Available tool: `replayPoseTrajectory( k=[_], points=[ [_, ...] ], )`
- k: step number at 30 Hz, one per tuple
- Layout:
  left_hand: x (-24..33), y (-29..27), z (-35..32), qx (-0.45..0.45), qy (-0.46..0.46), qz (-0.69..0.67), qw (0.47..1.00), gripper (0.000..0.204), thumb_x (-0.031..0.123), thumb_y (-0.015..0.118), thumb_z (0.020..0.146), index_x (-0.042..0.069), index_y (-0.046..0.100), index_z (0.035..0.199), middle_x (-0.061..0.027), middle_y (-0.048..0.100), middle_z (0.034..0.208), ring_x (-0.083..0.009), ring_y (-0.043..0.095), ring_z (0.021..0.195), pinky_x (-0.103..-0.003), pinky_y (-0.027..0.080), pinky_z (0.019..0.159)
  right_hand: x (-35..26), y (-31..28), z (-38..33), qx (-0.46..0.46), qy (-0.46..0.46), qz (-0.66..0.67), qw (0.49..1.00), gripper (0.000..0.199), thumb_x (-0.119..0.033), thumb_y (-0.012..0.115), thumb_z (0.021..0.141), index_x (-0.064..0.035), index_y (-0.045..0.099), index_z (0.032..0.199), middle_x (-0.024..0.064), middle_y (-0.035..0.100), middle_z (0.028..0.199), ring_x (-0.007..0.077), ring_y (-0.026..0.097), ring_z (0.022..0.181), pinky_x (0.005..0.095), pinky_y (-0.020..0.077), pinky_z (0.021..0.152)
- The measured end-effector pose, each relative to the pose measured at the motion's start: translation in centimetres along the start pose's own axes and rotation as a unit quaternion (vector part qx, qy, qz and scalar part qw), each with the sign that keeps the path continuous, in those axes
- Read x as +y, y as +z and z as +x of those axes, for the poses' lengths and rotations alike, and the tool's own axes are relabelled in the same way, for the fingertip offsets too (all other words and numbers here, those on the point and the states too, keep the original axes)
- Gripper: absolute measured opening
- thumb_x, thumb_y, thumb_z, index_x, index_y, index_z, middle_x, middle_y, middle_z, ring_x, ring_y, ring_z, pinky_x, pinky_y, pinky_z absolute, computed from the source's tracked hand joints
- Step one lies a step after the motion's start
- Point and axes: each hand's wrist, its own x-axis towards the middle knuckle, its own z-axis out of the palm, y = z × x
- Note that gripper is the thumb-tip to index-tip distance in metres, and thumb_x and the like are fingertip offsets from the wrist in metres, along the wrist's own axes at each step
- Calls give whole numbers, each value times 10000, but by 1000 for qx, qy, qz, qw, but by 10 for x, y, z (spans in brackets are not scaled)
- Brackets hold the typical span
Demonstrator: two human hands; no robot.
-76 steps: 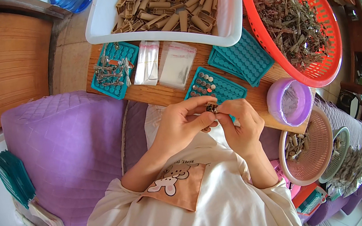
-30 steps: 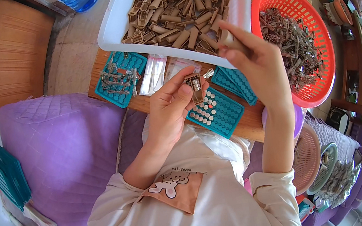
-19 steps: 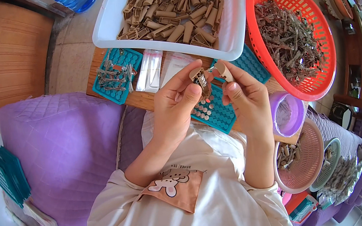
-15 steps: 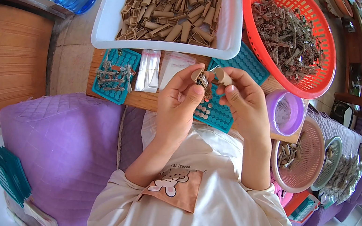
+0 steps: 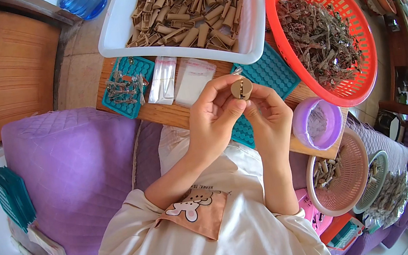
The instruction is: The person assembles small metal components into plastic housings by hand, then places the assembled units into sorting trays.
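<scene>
My left hand [image 5: 212, 118] and my right hand [image 5: 269, 115] meet over the near edge of the table. Between their fingertips is a brown plastic casing [image 5: 242, 89], its round end facing up with a dark slit showing gold-coloured bits across it. The left fingers and thumb grip one side, the right fingers and thumb the other. Whatever sits inside the casing is mostly hidden. Under and behind the hands lies a teal tray with round pockets [image 5: 242, 133], largely covered by them.
A white bin [image 5: 113, 45] of brown casing halves stands at the back. To its right is a red basket [image 5: 351, 98] of wired parts. Clear bags [image 5: 162, 83] and a teal tray [image 5: 132, 109] lie left. A purple bowl [image 5: 339, 124] and pink basket [image 5: 355, 186] are at right.
Half a second ago the two casing halves were apart, one in each hand. Now they are together as one round piece, and the right hand has moved left against the left hand.
</scene>
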Motion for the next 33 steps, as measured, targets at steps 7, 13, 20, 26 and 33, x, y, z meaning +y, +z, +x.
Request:
replayPoseTrajectory(
  k=[7, 13, 20, 26, 33],
  points=[
    [1, 4, 2, -3, -10, 15, 1000, 358, 125, 560, 791, -9, 425, 1094, -149, 524, 1035, -168, 513, 944, -280, 414, 824, -2, -3, 0, 29, -55, -106, 992, 233, 12, 614, 689, -4, 581, 919, 88, 583, 807, 153, 560, 738, 259, 431, 687],
    [-2, 0, 2, -10, -44, 42, 998, 344, 107, 550, 796, -24, 438, 1093, -125, 537, 1007, -152, 523, 915, -269, 422, 806, 2, -8, -2, 21, -69, -144, 987, 260, 2, 632, 675, 12, 566, 926, 93, 590, 806, 160, 577, 730, 265, 442, 661],
    [-13, -11, 6, -135, -90, 365, 917, 258, 33, 572, 741, -7, 541, 994, -98, 583, 877, -143, 571, 746, -251, 469, 654, 35, -28, -15, -15, 40, -139, 989, 220, -17, 609, 702, 26, 550, 909, 98, 612, 816, 149, 587, 743, 251, 451, 662],
    [-30, -6, 6, -155, -47, 431, 888, 256, 27, 587, 706, 4, 554, 959, -119, 582, 836, -193, 571, 702, -262, 458, 612, 52, -40, -20, 26, 136, -114, 984, 201, -27, 595, 702, 40, 541, 884, 90, 609, 764, 113, 578, 695, 230, 451, 632],
    [-25, -8, 10, -132, -81, 409, 899, 259, 26, 569, 738, 9, 546, 996, -90, 582, 816, -148, 567, 724, -246, 470, 639, 50, -49, -16, 12, 160, -142, 977, 175, -46, 598, 679, 29, 547, 829, 69, 598, 706, 92, 558, 647, 216, 441, 578]
  ],
)
